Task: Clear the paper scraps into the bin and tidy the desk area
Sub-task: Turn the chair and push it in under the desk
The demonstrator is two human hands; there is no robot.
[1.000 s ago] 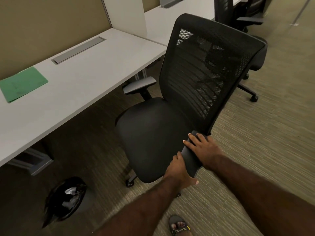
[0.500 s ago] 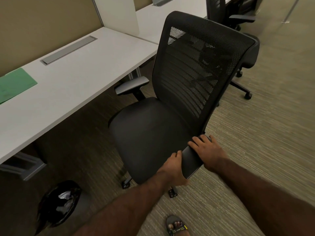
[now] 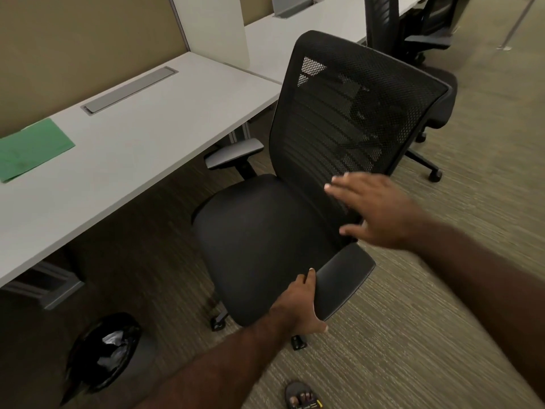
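Right hand (image 3: pixel 380 212) off near armrest (image 3: pixel 345 283) since half second ago; now raised, fingers spread, blurred, in front of lower mesh backrest (image 3: pixel 354 113). Left hand (image 3: pixel 298 305) shifted slightly at armrest's front end. Chair turned a little, backrest more square to view.

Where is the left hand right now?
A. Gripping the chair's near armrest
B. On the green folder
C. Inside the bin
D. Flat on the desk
A: the left hand wraps the front end of the armrest, while the right hand hovers open by the backrest.
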